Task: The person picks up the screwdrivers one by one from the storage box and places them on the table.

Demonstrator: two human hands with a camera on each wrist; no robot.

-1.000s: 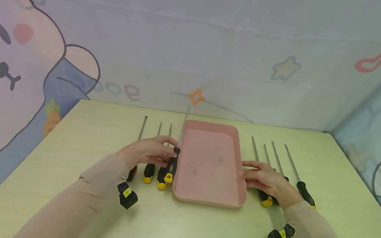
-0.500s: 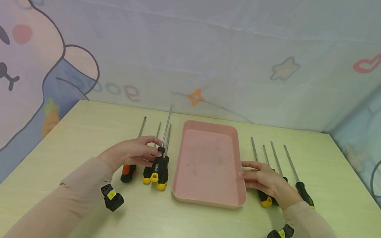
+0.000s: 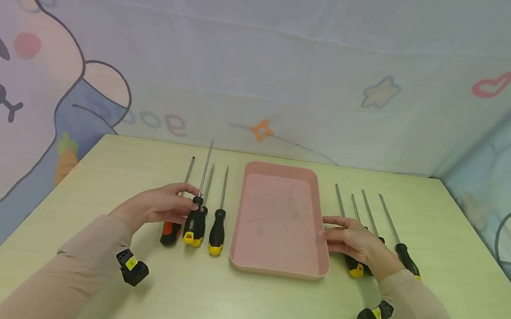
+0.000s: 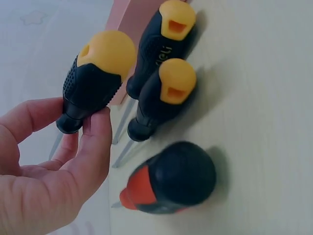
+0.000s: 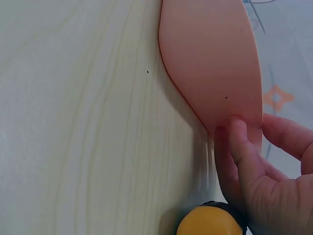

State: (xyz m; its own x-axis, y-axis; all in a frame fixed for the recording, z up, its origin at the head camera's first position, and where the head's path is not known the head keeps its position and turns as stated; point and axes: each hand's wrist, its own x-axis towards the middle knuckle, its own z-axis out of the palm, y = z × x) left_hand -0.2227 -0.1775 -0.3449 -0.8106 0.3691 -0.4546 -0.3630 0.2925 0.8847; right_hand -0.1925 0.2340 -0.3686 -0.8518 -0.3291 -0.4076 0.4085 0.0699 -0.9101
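My left hand (image 3: 156, 204) pinches a screwdriver (image 3: 194, 222) with a black and yellow handle, just below the handle's neck in the left wrist view. Its long shaft points away toward the back. Under and beside it lie two more black and yellow screwdrivers (image 4: 164, 95), one partly covered in the head view. An orange and black screwdriver (image 4: 171, 178) lies to their left. At the right side of a pink tray (image 3: 282, 220), my right hand (image 3: 356, 240) touches the outer wall and rim with extended fingertips.
Several screwdrivers (image 3: 407, 259) lie right of the tray, some partly under my right hand in the head view. A patterned cloth (image 3: 305, 84) hangs behind the pale wooden table (image 3: 249, 307).
My left hand has carried the held screwdriver leftward from the tray's left edge to over the left group of screwdrivers. My right hand and the tray stay in place.
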